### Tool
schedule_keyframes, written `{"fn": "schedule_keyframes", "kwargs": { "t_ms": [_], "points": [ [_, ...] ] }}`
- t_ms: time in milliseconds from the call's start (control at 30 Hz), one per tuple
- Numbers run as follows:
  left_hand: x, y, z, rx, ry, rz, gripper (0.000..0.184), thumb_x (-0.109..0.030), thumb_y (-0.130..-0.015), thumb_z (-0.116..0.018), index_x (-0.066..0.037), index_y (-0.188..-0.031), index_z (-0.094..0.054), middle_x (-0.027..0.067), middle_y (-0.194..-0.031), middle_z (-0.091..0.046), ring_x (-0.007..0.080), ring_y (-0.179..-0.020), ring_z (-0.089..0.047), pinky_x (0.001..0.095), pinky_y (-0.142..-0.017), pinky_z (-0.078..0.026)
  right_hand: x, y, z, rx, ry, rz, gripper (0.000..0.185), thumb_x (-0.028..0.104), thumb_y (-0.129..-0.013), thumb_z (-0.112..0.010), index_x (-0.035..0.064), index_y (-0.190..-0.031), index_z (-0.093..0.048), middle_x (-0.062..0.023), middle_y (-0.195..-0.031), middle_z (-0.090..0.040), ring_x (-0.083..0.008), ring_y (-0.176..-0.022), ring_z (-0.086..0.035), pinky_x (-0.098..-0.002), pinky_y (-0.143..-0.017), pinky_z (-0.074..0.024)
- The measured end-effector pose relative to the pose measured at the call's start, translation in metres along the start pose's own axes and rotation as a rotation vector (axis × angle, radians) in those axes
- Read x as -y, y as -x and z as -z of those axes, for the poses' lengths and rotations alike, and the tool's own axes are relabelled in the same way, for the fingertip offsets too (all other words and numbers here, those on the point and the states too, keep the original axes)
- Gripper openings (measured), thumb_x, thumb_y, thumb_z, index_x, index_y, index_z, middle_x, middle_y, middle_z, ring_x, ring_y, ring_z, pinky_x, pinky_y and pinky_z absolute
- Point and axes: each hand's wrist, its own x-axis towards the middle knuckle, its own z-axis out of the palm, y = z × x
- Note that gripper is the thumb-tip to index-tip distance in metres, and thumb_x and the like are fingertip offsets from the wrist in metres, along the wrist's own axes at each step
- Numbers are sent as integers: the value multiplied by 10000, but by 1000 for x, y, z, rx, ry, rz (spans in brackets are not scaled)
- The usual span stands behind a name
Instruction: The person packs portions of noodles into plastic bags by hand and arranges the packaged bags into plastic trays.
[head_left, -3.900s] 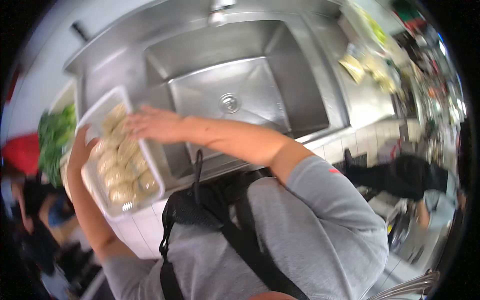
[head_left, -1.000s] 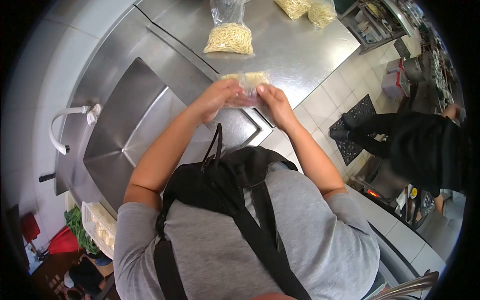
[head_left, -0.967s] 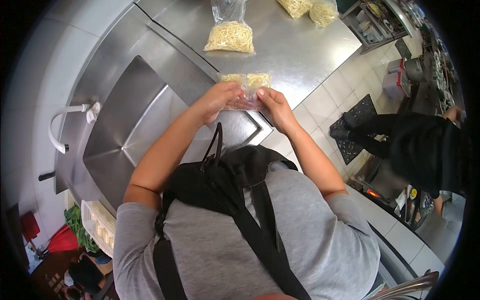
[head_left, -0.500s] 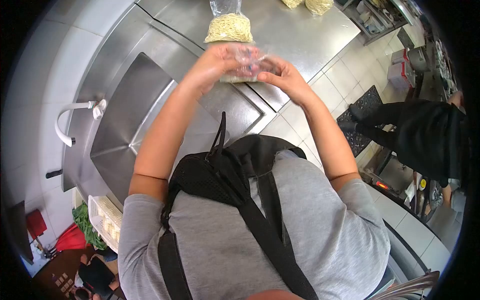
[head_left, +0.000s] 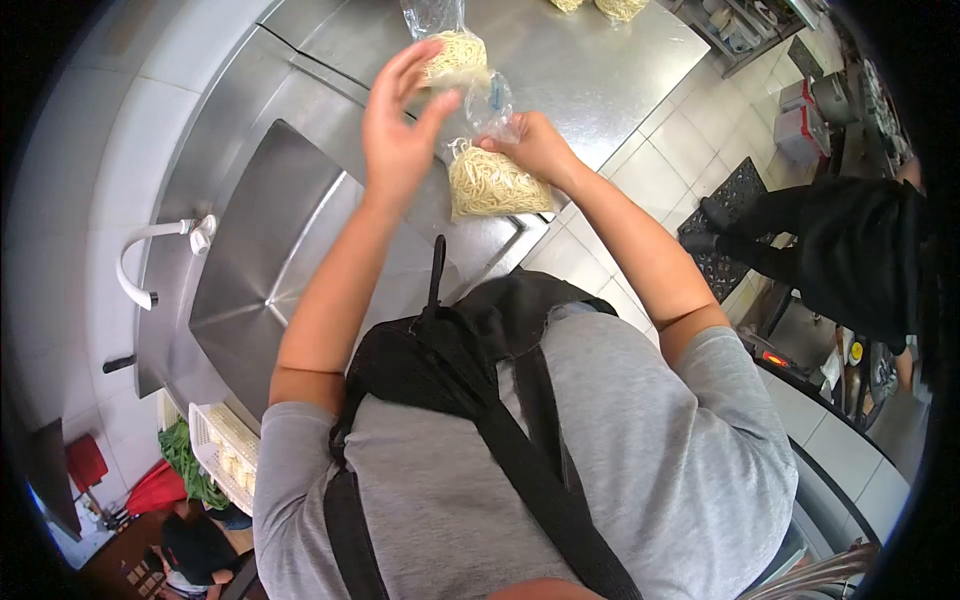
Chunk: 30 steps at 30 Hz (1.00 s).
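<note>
My right hand grips the gathered neck of a clear plastic bag of noodles. The bag hangs upright at the near edge of the steel counter, its loose plastic top standing above my fingers. My left hand is raised to the left of that bag, fingers apart and holding nothing. Just behind its fingertips, a second bag of noodles rests on the counter, partly covered by the hand.
A steel sink with a white faucet lies to the left. More noodle bags sit at the counter's far edge. At lower left are a white basket and leafy greens. A person in black stands at right.
My left hand has come off the bag and moved up and left, opening. My right hand still grips the neck, and the noodle bag now shows in full below it.
</note>
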Motion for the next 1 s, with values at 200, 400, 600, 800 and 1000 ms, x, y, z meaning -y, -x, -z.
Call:
{"fn": "schedule_keyframes", "kwargs": {
  "t_ms": [200, 400, 600, 800, 1000],
  "points": [
    [36, 79, -31, 538, -386, -388, 821, -382, -683, -823, -91, -1369, -479, 114, -1318, -549, 373, -1268, -482, 492, -1106, -326, -26, -22, 10, 22, 45, 24, 231, 216, -871, -718, 16, -988, -729, -92, -824, -724, -148, -730, -649, -314, -699, -513],
    [50, 68, -39, 595, -312, -211, 926, -374, -647, -825, -113, -1433, -412, 100, -1415, -499, 330, -1311, -459, 459, -1120, -343, 2, -9, 35, -331, 114, 269, 510, 149, -831, -719, 21, -1297, -556, -141, -1167, -633, -255, -1061, -593, -363, -913, -468],
    [52, 61, -37, 661, -242, -35, 1034, -213, -683, -832, -86, -1507, -220, 126, -1405, -502, 337, -1275, -486, 434, -1127, -352, -8, 62, 8, -20, 845, 780, 589, 143, -754, -721, 108, -1306, -520, -121, -1323, -506, -324, -1251, -466, -431, -1023, -402],
    [54, 40, -25, 774, 0, 340, 754, -275, -817, -739, -88, -1461, -393, 133, -1323, -584, 317, -1217, -559, 363, -1035, -426, -22, 42, 7, -78, 781, 564, 419, 199, -832, -653, 120, -1234, -563, -77, -1169, -595, -297, -1014, -562, -403, -855, -468],
    [71, 42, -49, 422, -99, 346, 352, -255, -935, -605, -85, -1243, -629, 108, -1066, -689, 305, -952, -616, 373, -850, -456, -23, 0, 11, -114, 527, 225, 245, 281, -949, -542, 72, -1006, -658, -115, -1004, -671, -346, -877, -595, -427, -748, -490]
  ]
}}
